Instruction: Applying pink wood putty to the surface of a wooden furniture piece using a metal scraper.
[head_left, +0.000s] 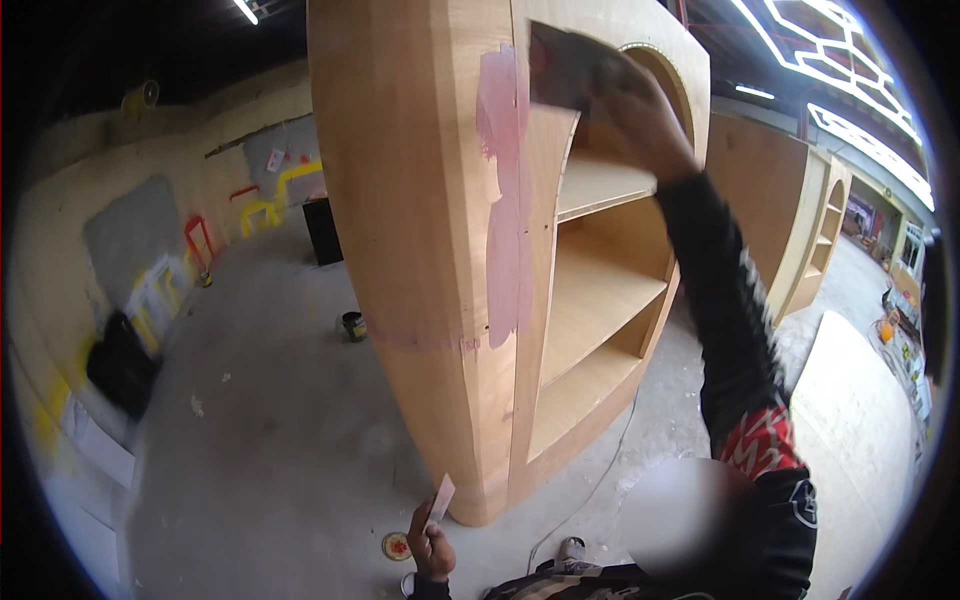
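A tall curved wooden cabinet [420, 200] with open shelves stands in front of me. Pink filler [505, 200] runs in a smeared vertical strip along its corner seam, and a fainter band crosses lower down. My right hand [625, 85] is raised near the cabinet's top, closed round a dark, flat, broad-bladed scraper [560, 68]; both are blurred. The blade is beside the upper end of the strip; whether it touches the wood I cannot tell. Low down by the cabinet's foot, my left hand [433, 552] grips a small flat scraper [440, 502] with a pinkish face, apart from the wood.
A round lid or tin [396, 546] lies on the floor beside my left hand. An open dark can [354, 326] stands left of the cabinet. A cable [600, 480] trails over the floor at right, near a large pale panel [855, 400]. Another arched cabinet [825, 235] stands behind.
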